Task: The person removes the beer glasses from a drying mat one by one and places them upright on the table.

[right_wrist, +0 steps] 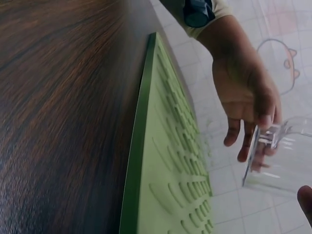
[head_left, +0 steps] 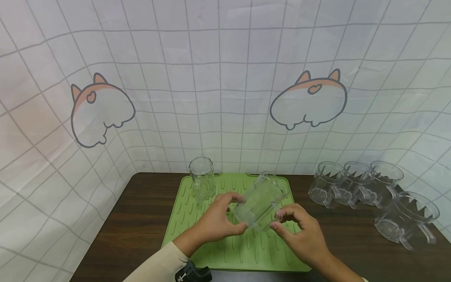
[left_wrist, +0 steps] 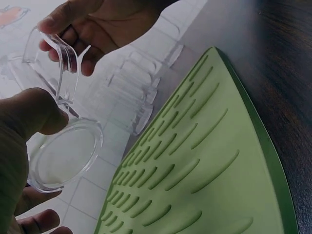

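A clear glass mug [head_left: 261, 197] is held tilted above a green ridged drying mat [head_left: 243, 256], its base toward the left hand. With thumb and fingers apart on either side, the left hand [head_left: 216, 220] grips the mug near its base. The right hand [head_left: 302, 232] pinches the mug's handle [left_wrist: 68, 66] between thumb and fingers, as the left wrist view shows. In the right wrist view, the left thumb presses by the base rim [right_wrist: 251, 156]. Another clear glass [head_left: 202, 180] stands upright at the mat's back left corner.
Several clear mugs stand on the dark wooden table [head_left: 123, 231] at the right: a back row [head_left: 356, 184] and one nearer mug [head_left: 405, 219]. A white gridded curtain [head_left: 218, 98] hangs behind the table. The left wrist wears a black watch [head_left: 192, 272].
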`<state>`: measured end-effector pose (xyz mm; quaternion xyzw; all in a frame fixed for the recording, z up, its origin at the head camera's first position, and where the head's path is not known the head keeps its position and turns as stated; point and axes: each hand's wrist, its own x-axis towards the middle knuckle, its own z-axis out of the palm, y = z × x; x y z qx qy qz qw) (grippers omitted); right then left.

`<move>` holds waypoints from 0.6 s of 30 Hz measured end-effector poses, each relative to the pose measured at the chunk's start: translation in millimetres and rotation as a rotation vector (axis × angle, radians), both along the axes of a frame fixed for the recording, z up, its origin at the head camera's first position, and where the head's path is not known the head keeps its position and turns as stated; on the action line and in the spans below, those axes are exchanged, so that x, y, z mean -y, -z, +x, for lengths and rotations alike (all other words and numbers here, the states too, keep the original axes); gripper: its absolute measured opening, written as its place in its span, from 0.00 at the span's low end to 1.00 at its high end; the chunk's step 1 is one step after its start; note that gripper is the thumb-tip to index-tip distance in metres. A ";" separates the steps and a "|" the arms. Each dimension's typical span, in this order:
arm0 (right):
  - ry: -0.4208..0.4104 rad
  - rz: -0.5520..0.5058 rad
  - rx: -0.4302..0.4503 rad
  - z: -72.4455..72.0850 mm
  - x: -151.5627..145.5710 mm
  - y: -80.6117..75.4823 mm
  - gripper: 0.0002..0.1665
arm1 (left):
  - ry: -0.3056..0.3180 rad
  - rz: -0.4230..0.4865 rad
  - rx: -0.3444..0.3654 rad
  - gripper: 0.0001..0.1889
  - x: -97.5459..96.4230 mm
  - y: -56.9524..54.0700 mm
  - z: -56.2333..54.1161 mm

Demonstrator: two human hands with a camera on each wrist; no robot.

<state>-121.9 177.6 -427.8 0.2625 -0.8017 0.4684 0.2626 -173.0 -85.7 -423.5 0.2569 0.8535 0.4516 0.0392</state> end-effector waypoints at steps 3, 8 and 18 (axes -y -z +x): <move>-0.042 -0.029 0.002 0.4 2.6 0.7 0.25 | -0.007 -0.022 0.010 0.32 -1.5 0.7 0.6; -0.087 -0.061 0.020 2.3 7.4 0.4 0.24 | -0.011 -0.049 0.014 0.32 -3.0 2.4 0.2; -0.114 -0.031 0.129 8.2 16.3 -4.7 0.16 | -0.034 -0.091 0.017 0.33 -5.3 8.5 -3.8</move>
